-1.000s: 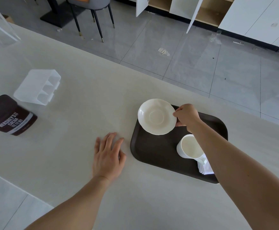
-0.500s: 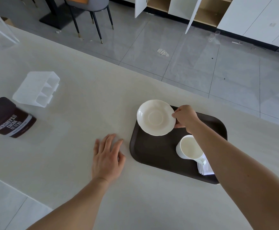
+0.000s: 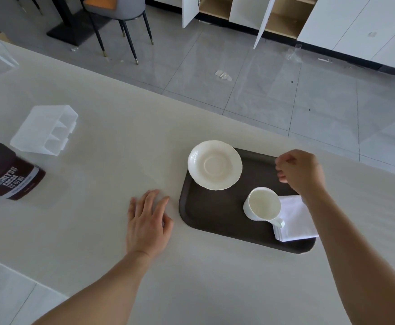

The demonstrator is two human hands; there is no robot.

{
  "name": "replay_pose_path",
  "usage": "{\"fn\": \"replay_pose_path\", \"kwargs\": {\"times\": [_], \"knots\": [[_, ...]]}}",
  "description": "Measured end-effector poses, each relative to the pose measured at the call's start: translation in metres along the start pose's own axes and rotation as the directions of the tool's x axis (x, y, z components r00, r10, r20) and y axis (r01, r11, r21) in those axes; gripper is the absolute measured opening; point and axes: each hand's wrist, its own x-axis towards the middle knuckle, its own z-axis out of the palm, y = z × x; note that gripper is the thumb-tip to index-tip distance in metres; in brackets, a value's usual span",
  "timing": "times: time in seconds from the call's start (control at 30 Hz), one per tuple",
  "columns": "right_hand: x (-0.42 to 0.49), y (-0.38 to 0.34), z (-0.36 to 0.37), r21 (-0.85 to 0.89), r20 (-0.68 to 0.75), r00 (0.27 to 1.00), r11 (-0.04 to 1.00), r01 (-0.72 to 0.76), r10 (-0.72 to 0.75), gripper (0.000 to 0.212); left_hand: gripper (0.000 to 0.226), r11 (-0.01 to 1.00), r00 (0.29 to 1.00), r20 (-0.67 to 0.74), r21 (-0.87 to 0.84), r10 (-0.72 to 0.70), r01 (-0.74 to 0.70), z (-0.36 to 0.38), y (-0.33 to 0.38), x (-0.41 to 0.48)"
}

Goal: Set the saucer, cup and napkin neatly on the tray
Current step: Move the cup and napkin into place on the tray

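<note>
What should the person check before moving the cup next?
1. Right hand free: ok, curled but holding nothing.
2. Left hand clear of the dark brown plastic tray: ok, flat on the pale tabletop beside it.
3. White scalloped saucer fully on the tray: not ok, it overhangs the far-left corner.
4. White ceramic cup upright: ok, empty.
5. Folded white napkin free: cannot tell; the cup's handle overlaps it.

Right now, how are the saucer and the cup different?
The saucer is wide and shallow; the cup is narrower and deep. The cup has a handle; the saucer has none. The saucer hangs over the tray corner; the cup sits fully inside, by the napkin. Both are white and empty.
</note>
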Motion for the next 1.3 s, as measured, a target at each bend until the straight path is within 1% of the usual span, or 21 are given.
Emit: {"fn": "replay_pose_path", "kwargs": {"times": [0.07, 0.1, 0.17, 0.27, 0.37, 0.47, 0.57, 0.67, 0.77, 0.93, 1.07, 1.2, 1.3], "knots": [[-0.023, 0.018, -0.023, -0.012, -0.069, 0.998, 1.000, -0.013, 0.012, 0.020, 0.044, 1.000, 1.000, -0.006, 0.007, 0.007, -0.007, 0.000, -0.001, 0.000], [-0.036, 0.026, -0.031, -0.025, -0.058, 0.998, 0.999, -0.020, 0.018, 0.022, 0.044, 1.000, 1.000, -0.010, 0.012, 0.009, -0.009, 0.000, -0.001, 0.000], [-0.062, 0.044, -0.039, -0.081, 0.031, 0.999, 0.996, -0.034, 0.037, 0.023, 0.044, 1.000, 1.000, -0.021, 0.006, 0.015, -0.015, 0.000, -0.001, -0.001], [-0.086, 0.068, -0.041, -0.113, 0.176, 0.981, 0.992, -0.061, 0.081, 0.011, 0.044, 1.000, 0.999, -0.036, -0.005, 0.025, -0.025, 0.000, 0.001, -0.001], [-0.097, 0.083, -0.034, -0.107, 0.201, 0.977, 0.993, -0.045, 0.066, 0.016, 0.044, 0.999, 0.998, -0.042, 0.003, 0.035, -0.035, 0.000, 0.000, -0.001], [-0.102, 0.089, -0.021, -0.085, 0.181, 0.983, 0.996, -0.008, 0.023, 0.016, 0.045, 0.999, 0.998, -0.053, 0.001, 0.041, -0.041, 0.000, 0.000, -0.001], [-0.102, 0.093, -0.013, -0.142, 0.138, 0.990, 0.988, 0.062, -0.043, 0.013, 0.045, 0.999, 0.997, -0.059, 0.002, 0.045, -0.045, 0.000, 0.002, -0.002], [-0.103, 0.094, -0.009, -0.207, 0.064, 0.985, 0.963, 0.173, -0.163, 0.008, 0.045, 0.999, 0.997, -0.059, 0.003, 0.041, -0.041, 0.000, 0.002, -0.002], [-0.104, 0.094, -0.003, -0.208, 0.011, 0.976, 0.954, 0.216, -0.219, 0.003, 0.045, 0.999, 0.997, -0.061, 0.000, 0.037, -0.037, 0.000, 0.001, -0.002], [-0.102, 0.094, 0.004, -0.171, -0.067, 0.983, 0.972, 0.159, -0.172, 0.011, 0.045, 0.999, 0.997, -0.070, -0.003, 0.043, -0.043, 0.000, 0.003, -0.003], [-0.098, 0.091, 0.013, -0.110, -0.110, 0.987, 0.988, 0.105, -0.117, 0.017, 0.046, 0.999, 0.997, -0.063, -0.002, 0.042, -0.042, -0.002, 0.003, -0.002], [-0.094, 0.086, 0.024, -0.073, -0.160, 0.984, 0.995, 0.062, -0.073, 0.027, 0.045, 0.999, 0.998, -0.055, 0.005, 0.042, -0.042, -0.002, 0.003, -0.002], [-0.092, 0.077, 0.029, 0.017, -0.198, 0.980, 1.000, -0.005, 0.009, 0.030, 0.045, 0.999, 0.998, -0.047, 0.012, 0.037, -0.036, -0.001, 0.003, -0.002]]}}
